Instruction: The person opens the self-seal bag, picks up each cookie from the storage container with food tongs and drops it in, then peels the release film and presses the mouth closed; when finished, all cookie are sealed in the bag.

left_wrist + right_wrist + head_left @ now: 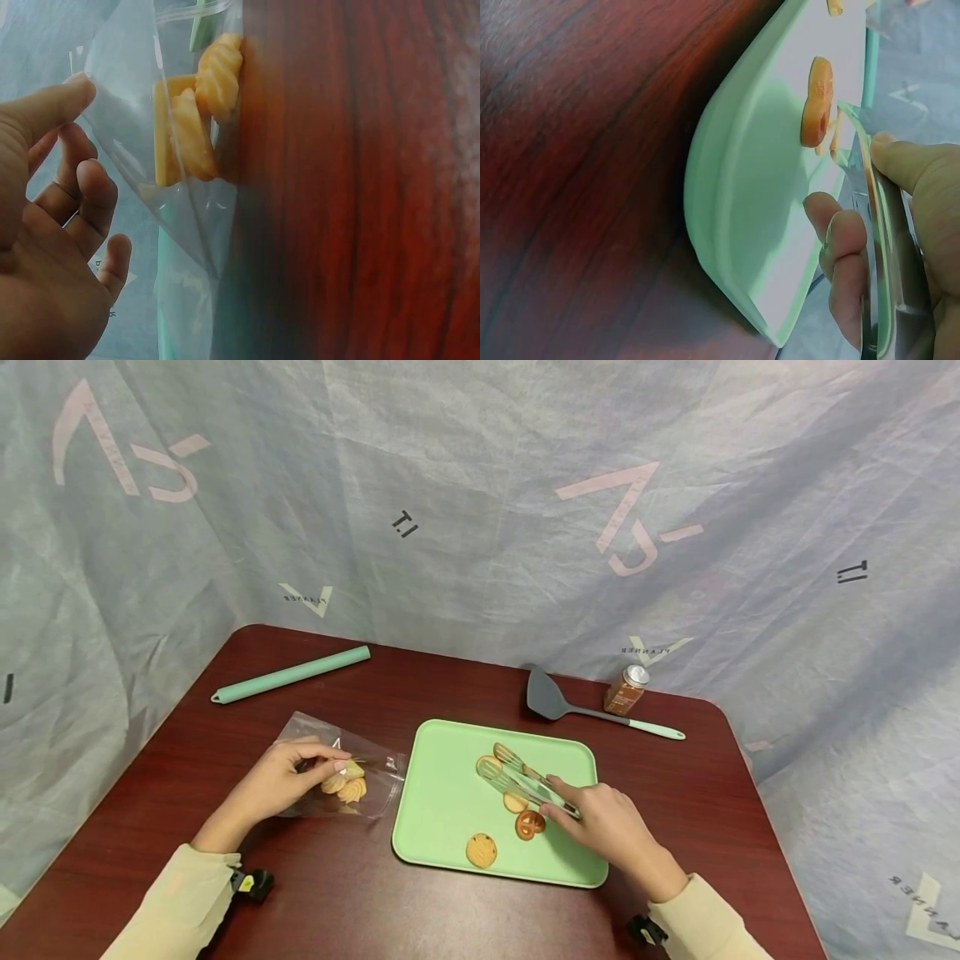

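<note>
At the left, my left hand (279,778) pinches the upper film of a clear zip bag (303,727) lying on the table. Several golden cookies (217,79) sit inside it, some of them swirled and one square-edged. In my right hand (617,825) I grip metal slotted tongs (889,255) over a light green tray (435,777). The tongs' two heads are apart, above a round cookie (489,763) they partly cover. Nearer me on the tray lie a pale round cookie (515,802), a pretzel-shaped cookie (817,101) and a speckled round cookie (482,850).
A green tube-like stick (292,675) lies at the back left of the dark red table (337,893). Behind the tray rest a grey spatula (547,697) with a pale green handle and a spice jar (626,690). A grey cloth (480,510) hangs behind.
</note>
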A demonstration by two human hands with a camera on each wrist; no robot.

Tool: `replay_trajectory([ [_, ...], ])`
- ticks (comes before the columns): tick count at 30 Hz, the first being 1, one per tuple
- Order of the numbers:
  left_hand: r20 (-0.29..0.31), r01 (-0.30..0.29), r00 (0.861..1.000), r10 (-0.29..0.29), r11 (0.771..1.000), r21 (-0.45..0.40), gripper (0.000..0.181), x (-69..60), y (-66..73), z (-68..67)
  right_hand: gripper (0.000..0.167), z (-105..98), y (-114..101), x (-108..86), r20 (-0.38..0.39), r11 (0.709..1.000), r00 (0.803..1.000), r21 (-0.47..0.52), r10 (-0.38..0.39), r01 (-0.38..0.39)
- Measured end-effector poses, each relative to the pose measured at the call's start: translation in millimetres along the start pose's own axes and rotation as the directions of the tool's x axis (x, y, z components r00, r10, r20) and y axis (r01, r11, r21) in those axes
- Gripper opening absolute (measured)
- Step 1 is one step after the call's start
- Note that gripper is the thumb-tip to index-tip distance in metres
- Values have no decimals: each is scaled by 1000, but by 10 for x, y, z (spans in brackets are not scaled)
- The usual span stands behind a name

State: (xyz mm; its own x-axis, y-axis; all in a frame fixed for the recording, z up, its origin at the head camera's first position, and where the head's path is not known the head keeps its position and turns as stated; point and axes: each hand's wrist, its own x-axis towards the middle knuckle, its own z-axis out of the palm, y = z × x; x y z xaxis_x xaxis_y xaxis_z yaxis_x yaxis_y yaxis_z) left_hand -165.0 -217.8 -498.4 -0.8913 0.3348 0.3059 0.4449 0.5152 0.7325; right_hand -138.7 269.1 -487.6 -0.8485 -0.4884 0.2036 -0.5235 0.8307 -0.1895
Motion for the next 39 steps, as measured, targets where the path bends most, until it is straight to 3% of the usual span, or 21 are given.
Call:
replay_trajectory([
  [7, 10, 10, 1000, -10, 1000, -6, 14, -7, -20, 2, 42, 2, 8, 1, -3, 998, 1000, 59, 21, -21],
  [17, 24, 8, 1000, -7, 999, -31, 15, -22, 7, -14, 46, 11, -119, 58, 72, 981, 997, 193, 16, -29],
  [27, 28, 37, 999, -36, 999, -2, 14, -7, 29, -67, 52, 56, -533, 342, 104, 951, 987, 298, -120, 84],
  [34, 43, 32, 999, -32, 999, -8, 15, 1, 17, -66, 50, 172, -860, 587, 121, 928, 960, 309, -254, 207],
  [39, 49, 14, 999, -13, 1000, -19, 13, 16, 7, -62, 49, 241, -979, 756, 143, 927, 947, 291, -287, 237],
])
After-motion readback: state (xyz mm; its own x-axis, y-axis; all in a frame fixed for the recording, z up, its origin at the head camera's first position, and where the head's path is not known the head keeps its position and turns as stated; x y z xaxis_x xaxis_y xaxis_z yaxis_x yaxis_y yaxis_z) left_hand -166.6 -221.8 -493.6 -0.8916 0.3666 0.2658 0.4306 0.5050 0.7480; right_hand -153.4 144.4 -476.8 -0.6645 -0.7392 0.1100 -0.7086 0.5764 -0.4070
